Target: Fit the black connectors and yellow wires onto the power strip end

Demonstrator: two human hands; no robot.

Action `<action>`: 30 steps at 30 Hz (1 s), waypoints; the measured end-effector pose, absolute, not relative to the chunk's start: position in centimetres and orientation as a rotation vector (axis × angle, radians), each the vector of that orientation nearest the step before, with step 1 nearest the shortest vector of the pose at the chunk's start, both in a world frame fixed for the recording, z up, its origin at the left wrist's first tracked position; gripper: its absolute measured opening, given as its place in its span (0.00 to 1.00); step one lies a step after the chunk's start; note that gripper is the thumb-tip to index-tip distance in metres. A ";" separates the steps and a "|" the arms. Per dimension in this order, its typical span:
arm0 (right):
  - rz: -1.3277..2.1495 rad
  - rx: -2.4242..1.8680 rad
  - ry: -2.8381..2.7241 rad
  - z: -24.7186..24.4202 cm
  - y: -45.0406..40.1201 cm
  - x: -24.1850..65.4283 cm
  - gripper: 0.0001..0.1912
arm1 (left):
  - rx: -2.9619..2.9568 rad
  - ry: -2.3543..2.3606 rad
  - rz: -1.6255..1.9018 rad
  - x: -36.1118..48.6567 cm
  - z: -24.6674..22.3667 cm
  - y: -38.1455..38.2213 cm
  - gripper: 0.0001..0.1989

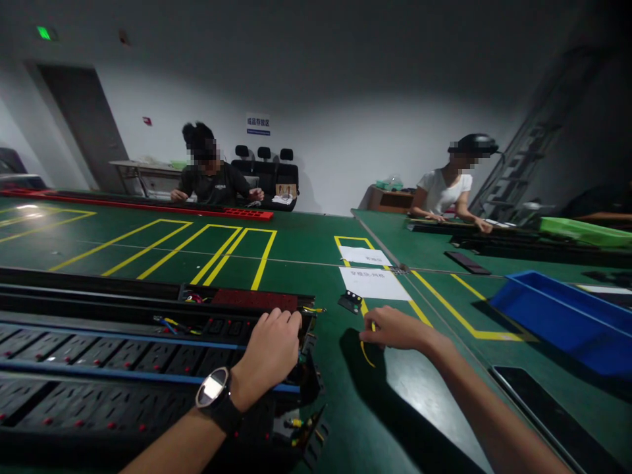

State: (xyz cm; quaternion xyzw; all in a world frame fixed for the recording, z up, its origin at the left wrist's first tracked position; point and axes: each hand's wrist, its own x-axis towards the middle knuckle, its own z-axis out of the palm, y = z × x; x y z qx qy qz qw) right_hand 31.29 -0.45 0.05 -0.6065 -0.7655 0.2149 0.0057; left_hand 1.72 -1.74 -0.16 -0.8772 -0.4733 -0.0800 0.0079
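My left hand (274, 345), with a watch on its wrist, is closed over the right end of a black power strip (162, 362) that has blue edges. Its fingertips are hidden behind the knuckles. Over the green table to the right, my right hand (392, 327) pinches a thin yellow wire (366, 352), whose loose end curves downward. Close to that hand lies a small black bracket (350, 301) with light spots. A yellow-green wire end (313, 309) sticks out of the farther black housing, just beyond my left hand.
More black strips with red buttons (93, 408) lie nearest me. White paper sheets (375, 284), a blue bin (567, 322) and a dark tablet-like slab (557, 415) are on the right. Across the table, one co-worker (217, 181) sits behind a red strip; another (447, 191) works at right.
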 end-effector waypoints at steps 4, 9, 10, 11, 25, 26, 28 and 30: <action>0.640 -1.934 -2.432 -0.7 -0.4 30.5 0.08 | -2.747 -1.468 -0.215 1.7 0.0 -1.7 0.12; 0.563 -1.756 -2.494 -1.2 -0.2 29.4 0.11 | -2.750 -1.447 -0.210 1.7 -0.2 -1.7 0.12; 0.535 -1.713 -2.501 -1.3 -0.2 29.2 0.12 | -2.748 -1.442 -0.214 1.7 -0.2 -1.6 0.12; 0.516 -1.671 -2.505 -1.4 -0.2 29.0 0.12 | -2.745 -1.437 -0.219 1.7 -0.3 -1.6 0.12; 0.400 -1.313 -2.300 -3.2 0.5 26.8 0.06 | -2.755 -1.428 -0.217 1.7 -0.2 -1.7 0.10; 0.384 -1.301 -2.297 -3.3 0.5 26.7 0.06 | -2.753 -1.427 -0.214 1.7 -0.2 -1.7 0.10; 0.357 -1.279 -2.258 -3.6 0.5 26.4 0.06 | -2.750 -1.432 -0.206 1.7 -0.2 -1.7 0.10; 0.359 -1.265 -2.190 -3.7 0.6 26.1 0.05 | -2.747 -1.433 -0.202 1.7 -0.2 -1.7 0.10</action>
